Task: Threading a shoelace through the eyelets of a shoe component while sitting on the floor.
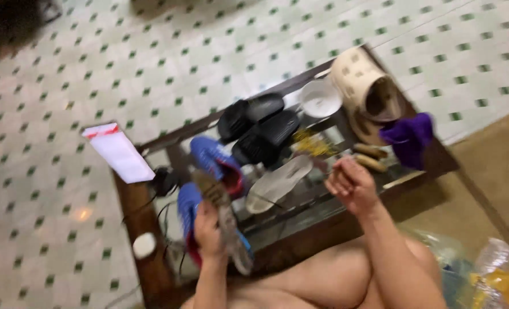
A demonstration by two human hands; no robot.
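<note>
Sitting low over a dark wooden, glass-topped surface (pixel 151 269) on a tiled floor (pixel 65 74); the frame is motion-blurred, so fine detail is unsure. On the surface, from larger to smaller: a cream patterned slipper (pixel 360 77) at the far end, a pair of black slides (pixel 260 126), a blue sports shoe (pixel 214 160), a pale loose insole (pixel 277 183), a white bowl (pixel 320 97), a purple cloth (pixel 409 137), a white paper (pixel 120 151) overhanging the left edge.

Left hand (pixel 208 232) holds a second blue shoe (pixel 188 206) together with a worn grey insole (pixel 226 220), fingers clamped around both, near the front edge above the knee. Right hand (pixel 352 184) is raised, fingers curled together; whether they pinch something small I cannot tell.

Judgement: insole work on the shoe seems to be in hand. To do it well, steady the shoe with the left hand, keep the insole flat, and align toe first.
</note>
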